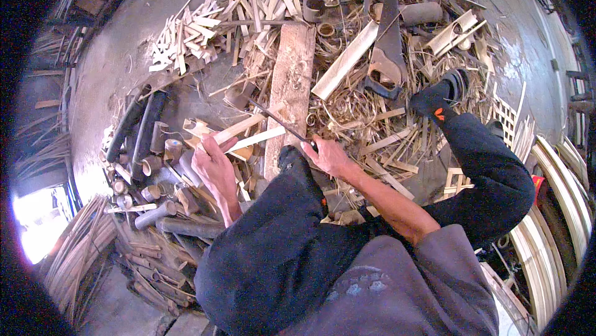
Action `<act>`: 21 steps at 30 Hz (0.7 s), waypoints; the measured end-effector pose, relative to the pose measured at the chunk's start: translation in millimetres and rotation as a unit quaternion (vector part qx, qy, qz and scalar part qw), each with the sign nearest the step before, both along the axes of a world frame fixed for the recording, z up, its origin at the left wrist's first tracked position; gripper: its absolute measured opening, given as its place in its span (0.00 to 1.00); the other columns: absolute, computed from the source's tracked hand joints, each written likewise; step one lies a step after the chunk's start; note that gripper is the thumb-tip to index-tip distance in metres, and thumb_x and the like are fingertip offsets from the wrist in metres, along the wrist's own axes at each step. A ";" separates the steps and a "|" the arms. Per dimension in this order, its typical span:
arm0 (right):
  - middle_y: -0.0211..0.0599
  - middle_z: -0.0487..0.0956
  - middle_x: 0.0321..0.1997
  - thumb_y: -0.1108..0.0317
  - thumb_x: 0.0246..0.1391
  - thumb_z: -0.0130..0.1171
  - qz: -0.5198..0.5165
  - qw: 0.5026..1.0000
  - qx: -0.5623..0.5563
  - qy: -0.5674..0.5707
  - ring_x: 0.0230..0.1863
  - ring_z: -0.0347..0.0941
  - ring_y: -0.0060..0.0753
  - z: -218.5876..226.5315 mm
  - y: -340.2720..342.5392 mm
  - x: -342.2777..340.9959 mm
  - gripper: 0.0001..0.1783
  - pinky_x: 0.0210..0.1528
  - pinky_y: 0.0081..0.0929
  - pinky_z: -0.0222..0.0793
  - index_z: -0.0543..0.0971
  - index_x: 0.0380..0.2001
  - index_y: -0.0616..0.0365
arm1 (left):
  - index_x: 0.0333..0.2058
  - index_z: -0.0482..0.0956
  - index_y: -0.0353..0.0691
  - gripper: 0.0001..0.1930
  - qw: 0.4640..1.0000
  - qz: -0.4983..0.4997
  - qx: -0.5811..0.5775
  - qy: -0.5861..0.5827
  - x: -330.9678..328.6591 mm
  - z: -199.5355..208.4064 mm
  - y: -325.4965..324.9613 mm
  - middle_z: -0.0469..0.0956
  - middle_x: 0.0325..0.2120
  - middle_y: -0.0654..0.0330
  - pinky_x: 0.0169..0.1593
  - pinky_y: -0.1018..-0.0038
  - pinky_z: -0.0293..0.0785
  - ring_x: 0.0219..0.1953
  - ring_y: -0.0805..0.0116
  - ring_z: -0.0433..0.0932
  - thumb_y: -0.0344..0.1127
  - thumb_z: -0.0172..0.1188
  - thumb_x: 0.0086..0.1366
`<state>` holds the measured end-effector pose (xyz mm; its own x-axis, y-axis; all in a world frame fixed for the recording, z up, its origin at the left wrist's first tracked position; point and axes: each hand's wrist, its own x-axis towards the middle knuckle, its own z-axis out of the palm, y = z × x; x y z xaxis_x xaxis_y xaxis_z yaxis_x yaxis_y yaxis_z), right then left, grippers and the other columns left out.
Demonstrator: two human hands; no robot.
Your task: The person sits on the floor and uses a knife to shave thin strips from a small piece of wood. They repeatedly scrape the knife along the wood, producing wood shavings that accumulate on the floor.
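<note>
My left hand (214,165) is closed on the near end of a split bamboo strip (251,126). A paler bamboo strip (259,138) spreads away from the same fingers toward the plank. In my right hand (332,159) is a knife (282,123), its handle mostly hidden by the fingers. Its long, thin, dark blade slants up to the left, close to the strips' far ends; I cannot tell whether it touches them. Beyond lies a rough wooden plank (292,69), with my left foot (293,159) by its near end.
A handsaw (388,44) rests on heaped bamboo shavings (347,116), beside a wide split bamboo piece (346,60). Cut slats (195,29) are piled at the far left. Bamboo tube sections (155,212) crowd my left side. Long bent strips (540,261) stand at my right.
</note>
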<state>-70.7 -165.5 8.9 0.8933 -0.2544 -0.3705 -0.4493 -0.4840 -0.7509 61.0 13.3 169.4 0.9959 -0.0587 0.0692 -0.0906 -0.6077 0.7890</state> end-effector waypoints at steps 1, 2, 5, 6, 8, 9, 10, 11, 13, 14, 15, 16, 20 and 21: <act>0.62 0.78 0.27 0.41 0.60 0.43 -0.023 0.999 -0.026 -0.010 0.33 0.75 0.67 -18.0 -4.6 -2.3 0.34 0.38 0.54 0.71 0.75 0.34 0.69 | 0.36 0.75 0.21 0.22 1.000 -0.010 0.015 -0.015 2.5 -0.7 -0.8 0.80 0.27 0.46 0.32 0.72 0.76 0.29 0.57 0.84 0.37 0.38 0.71; 0.62 0.78 0.27 0.41 0.60 0.43 -0.050 0.997 -0.050 -0.023 0.33 0.74 0.68 -37.6 -10.2 -5.2 0.34 0.38 0.54 0.71 0.75 0.34 0.69 | 0.36 0.75 0.21 0.22 1.000 0.000 0.002 -0.005 1.8 5.4 -8.2 0.80 0.27 0.46 0.32 0.72 0.76 0.29 0.56 0.84 0.37 0.38 0.71; 0.65 0.77 0.32 0.40 0.60 0.43 -0.055 0.998 -0.036 0.025 0.38 0.75 0.66 -26.7 -9.5 -5.0 0.35 0.43 0.52 0.70 0.75 0.34 0.70 | 0.35 0.74 0.20 0.22 1.000 0.017 -0.019 0.013 0.1 10.9 -12.1 0.80 0.27 0.45 0.31 0.72 0.76 0.29 0.56 0.84 0.36 0.38 0.72; 0.65 0.77 0.33 0.39 0.59 0.43 -0.047 0.997 -0.032 0.050 0.39 0.74 0.65 -19.2 -13.4 -6.6 0.36 0.44 0.52 0.70 0.75 0.34 0.70 | 0.35 0.74 0.20 0.22 1.000 0.015 -0.022 0.004 -1.0 11.7 -12.7 0.80 0.27 0.45 0.31 0.72 0.76 0.29 0.56 0.84 0.36 0.38 0.72; 0.62 0.77 0.26 0.42 0.60 0.46 -0.077 0.995 -0.031 0.056 0.34 0.74 0.63 -27.9 -19.2 -13.7 0.32 0.39 0.49 0.67 0.75 0.29 0.67 | 0.38 0.73 0.20 0.22 0.997 0.012 -0.064 0.030 -0.5 1.2 -2.4 0.79 0.29 0.45 0.32 0.70 0.79 0.29 0.55 0.83 0.38 0.38 0.73; 0.60 0.77 0.25 0.41 0.59 0.46 -0.077 0.996 -0.016 0.043 0.33 0.75 0.60 -26.8 -23.8 -10.0 0.33 0.38 0.48 0.67 0.75 0.31 0.68 | 0.39 0.72 0.21 0.21 0.993 0.034 -0.114 0.014 4.6 -5.2 9.0 0.79 0.31 0.44 0.33 0.69 0.80 0.31 0.55 0.83 0.39 0.39 0.73; 0.58 0.76 0.23 0.40 0.59 0.46 -0.082 0.996 0.001 0.036 0.31 0.75 0.57 -27.1 -25.4 -12.4 0.34 0.37 0.46 0.67 0.76 0.32 0.68 | 0.40 0.71 0.21 0.21 0.986 0.052 -0.161 0.004 7.9 -10.3 19.3 0.79 0.33 0.44 0.35 0.67 0.81 0.32 0.54 0.83 0.40 0.40 0.73; 0.56 0.76 0.21 0.39 0.59 0.46 -0.087 0.996 0.018 0.029 0.30 0.75 0.54 -27.5 -26.1 -14.1 0.34 0.36 0.45 0.67 0.76 0.34 0.68 | 0.41 0.71 0.21 0.21 0.976 0.069 -0.208 -0.006 10.6 -14.0 27.8 0.78 0.35 0.44 0.37 0.66 0.81 0.33 0.54 0.82 0.41 0.41 0.73; 0.47 0.74 0.18 0.36 0.58 0.47 -0.095 0.994 0.056 0.009 0.24 0.73 0.42 -34.8 -26.3 -21.6 0.37 0.32 0.40 0.67 0.77 0.38 0.68 | 0.42 0.69 0.23 0.21 0.942 0.098 -0.320 -0.003 21.9 8.3 16.6 0.77 0.39 0.44 0.49 0.60 0.79 0.40 0.52 0.80 0.43 0.43 0.72; 0.45 0.74 0.18 0.36 0.57 0.46 -0.092 0.994 0.056 0.019 0.24 0.73 0.40 -39.0 -25.0 -24.9 0.38 0.31 0.38 0.67 0.77 0.39 0.68 | 0.47 0.66 0.24 0.21 0.923 0.030 -0.384 -0.011 44.9 8.7 13.4 0.74 0.44 0.44 0.53 0.59 0.75 0.46 0.51 0.76 0.42 0.43 0.72; 0.44 0.73 0.17 0.36 0.57 0.46 -0.111 0.992 0.044 0.038 0.23 0.72 0.38 -46.0 -33.2 -35.6 0.38 0.30 0.37 0.67 0.77 0.40 0.68 | 0.52 0.62 0.26 0.22 0.885 -0.058 -0.462 0.010 74.5 -3.3 -7.3 0.70 0.49 0.43 0.57 0.58 0.71 0.51 0.50 0.72 0.42 0.44 0.71; 0.41 0.73 0.17 0.34 0.57 0.46 -0.107 0.991 0.075 0.031 0.21 0.71 0.36 -48.8 -27.8 -37.6 0.39 0.28 0.35 0.66 0.77 0.38 0.67 | 0.57 0.58 0.27 0.24 0.847 -0.121 -0.518 0.021 94.3 -2.2 -8.7 0.67 0.54 0.42 0.61 0.57 0.67 0.57 0.49 0.68 0.41 0.44 0.71; 0.40 0.72 0.16 0.33 0.56 0.45 -0.099 0.990 0.091 0.035 0.21 0.71 0.36 -34.2 -22.6 -38.2 0.37 0.27 0.35 0.66 0.75 0.28 0.65 | 0.58 0.65 0.35 0.27 0.922 -0.276 -0.238 0.133 139.7 -49.3 -31.3 0.67 0.56 0.46 0.59 0.66 0.66 0.59 0.58 0.68 0.43 0.57 0.64; 0.40 0.73 0.16 0.34 0.56 0.46 -0.107 0.990 0.087 0.037 0.21 0.71 0.37 -36.3 -27.9 -40.5 0.37 0.28 0.36 0.66 0.75 0.28 0.65 | 0.56 0.68 0.35 0.28 0.942 -0.274 -0.059 0.186 125.7 -55.9 -52.6 0.70 0.55 0.47 0.58 0.66 0.67 0.57 0.60 0.70 0.45 0.59 0.62</act>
<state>-111.2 -193.4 -27.4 0.7947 -0.3618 -0.4875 -0.5842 -0.2373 -0.7762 186.7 -39.3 113.5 0.7746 -0.5849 -0.2407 -0.0692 -0.4566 0.8870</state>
